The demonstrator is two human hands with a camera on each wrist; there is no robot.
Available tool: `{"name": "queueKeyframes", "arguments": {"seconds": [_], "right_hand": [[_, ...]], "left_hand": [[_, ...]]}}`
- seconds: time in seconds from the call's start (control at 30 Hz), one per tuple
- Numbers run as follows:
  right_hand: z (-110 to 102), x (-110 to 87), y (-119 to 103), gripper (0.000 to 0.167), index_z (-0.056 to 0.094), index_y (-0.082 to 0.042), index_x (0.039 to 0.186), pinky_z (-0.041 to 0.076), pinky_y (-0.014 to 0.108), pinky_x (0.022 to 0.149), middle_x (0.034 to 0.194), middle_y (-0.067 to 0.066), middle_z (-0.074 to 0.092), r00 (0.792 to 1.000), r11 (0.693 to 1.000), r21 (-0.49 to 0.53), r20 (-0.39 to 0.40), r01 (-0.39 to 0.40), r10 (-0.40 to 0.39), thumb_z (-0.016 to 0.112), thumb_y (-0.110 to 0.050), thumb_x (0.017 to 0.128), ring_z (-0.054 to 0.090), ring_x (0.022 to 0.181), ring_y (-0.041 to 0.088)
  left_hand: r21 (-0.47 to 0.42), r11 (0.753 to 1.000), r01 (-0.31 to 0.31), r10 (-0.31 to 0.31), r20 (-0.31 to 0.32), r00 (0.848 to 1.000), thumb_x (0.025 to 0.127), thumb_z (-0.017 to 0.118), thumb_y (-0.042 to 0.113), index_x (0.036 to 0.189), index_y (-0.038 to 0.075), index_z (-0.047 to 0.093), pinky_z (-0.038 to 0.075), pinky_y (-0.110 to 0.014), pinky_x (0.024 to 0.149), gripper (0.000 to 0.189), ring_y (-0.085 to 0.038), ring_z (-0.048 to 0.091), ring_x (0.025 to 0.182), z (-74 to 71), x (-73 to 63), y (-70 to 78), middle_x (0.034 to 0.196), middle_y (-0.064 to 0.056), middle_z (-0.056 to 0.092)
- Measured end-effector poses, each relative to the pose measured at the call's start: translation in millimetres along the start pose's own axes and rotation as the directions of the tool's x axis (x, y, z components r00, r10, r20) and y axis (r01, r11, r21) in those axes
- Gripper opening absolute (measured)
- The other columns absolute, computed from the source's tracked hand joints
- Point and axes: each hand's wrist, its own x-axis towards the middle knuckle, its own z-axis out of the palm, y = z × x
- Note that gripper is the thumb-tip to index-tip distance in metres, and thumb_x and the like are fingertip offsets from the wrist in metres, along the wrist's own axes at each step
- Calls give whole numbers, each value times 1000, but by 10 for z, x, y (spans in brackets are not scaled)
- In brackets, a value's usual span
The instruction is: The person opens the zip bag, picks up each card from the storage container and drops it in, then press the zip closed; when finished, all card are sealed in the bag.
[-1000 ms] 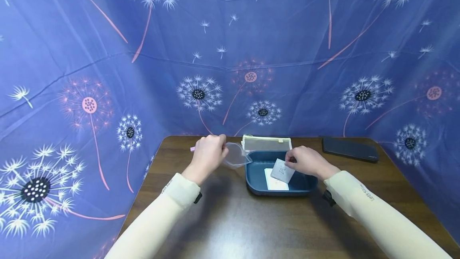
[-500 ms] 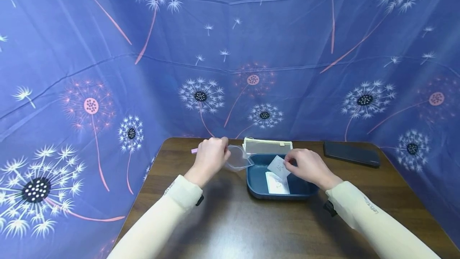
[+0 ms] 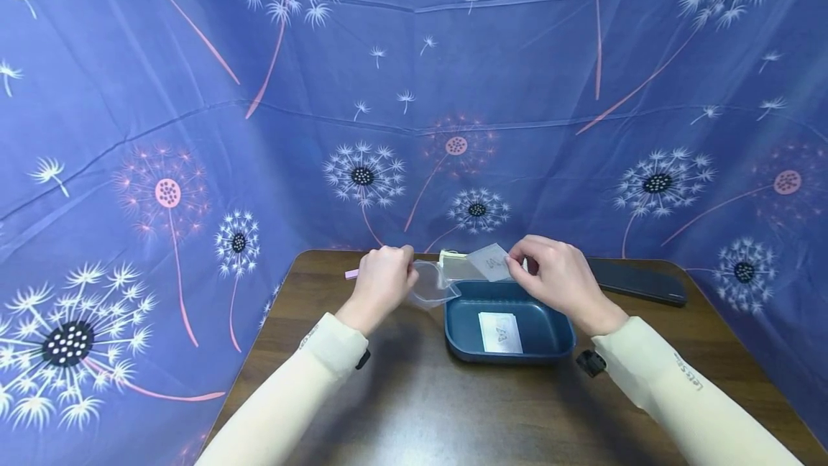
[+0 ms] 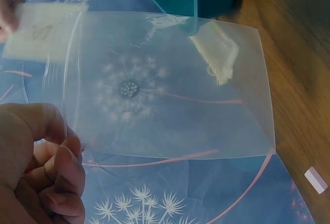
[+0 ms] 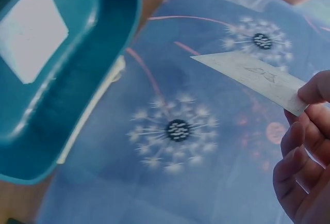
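Observation:
My left hand point(image 3: 380, 282) pinches a clear plastic bag point(image 4: 170, 84) at the corner near its opening, as the left wrist view shows. Thumb and fingers of my right hand point(image 3: 559, 279) grip one corner of a thin square card point(image 5: 252, 75) bearing a faint butterfly drawing. That card is in the air, above the far rim of a dark teal tray point(image 3: 537, 322) and to the right of the bag. Inside the tray lie white square cards point(image 3: 500, 333), the top one with a drawing; how many are stacked there is unclear.
Behind the tray lies a mesh zip pouch point(image 3: 456, 269) with pale yellow edging. A flat black case point(image 3: 640, 282) sits at the back right. Left of my left hand is a small pink-and-white block point(image 3: 351, 274). A blue floral cloth point(image 3: 414, 92) hangs around the wooden table point(image 3: 414, 408).
My right hand has lifted the card up out of the tray, showing the cards beneath. The left hand stays nearly in place with the bag. The head view has tilted slightly.

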Motion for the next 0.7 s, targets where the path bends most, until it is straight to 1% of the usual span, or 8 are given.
{"name": "queueKeyframes", "arguments": {"seconds": [0.13, 0.37, 0.53, 0.7], "right_hand": [[-50, 102, -121, 10, 73, -22, 85, 37, 28, 50, 74, -15, 56, 999, 999, 23, -41, 27, -26, 74, -14, 91, 45, 59, 4], [-57, 221, -356, 11, 73, -22, 86, 40, 28, 54, 77, -15, 58, 995, 995, 76, -73, 67, -62, 73, -12, 91, 47, 62, 3], [2, 238, -497, 14, 71, -22, 87, 40, 27, 53, 78, -16, 57, 993, 988, 124, -86, 97, -86, 72, -9, 91, 49, 63, 3], [100, 198, -579, 14, 70, -22, 86, 39, 26, 53, 78, -15, 56, 992, 982, 154, -76, 109, -98, 72, -9, 91, 48, 63, 4]], "left_hand": [[-4, 1000, 2, -2, 12, 1000, 81, 76, 11, 71, 17, 57, 47, -44, 49, 22, -28, 61, 53, -2, 2, -5, 61, 3, 57], [1, 1000, 5, -5, 20, 1000, 80, 76, 11, 71, 16, 58, 48, -45, 49, 21, -30, 61, 54, 28, -13, -24, 61, 2, 58], [4, 1000, 6, -6, 22, 1000, 81, 76, 12, 71, 16, 59, 49, -46, 50, 20, -31, 63, 55, 42, -25, -28, 62, 1, 60], [0, 1000, 8, -8, 27, 1000, 82, 76, 12, 73, 16, 60, 49, -47, 50, 19, -32, 64, 56, 35, -32, -29, 63, 1, 60]]}}
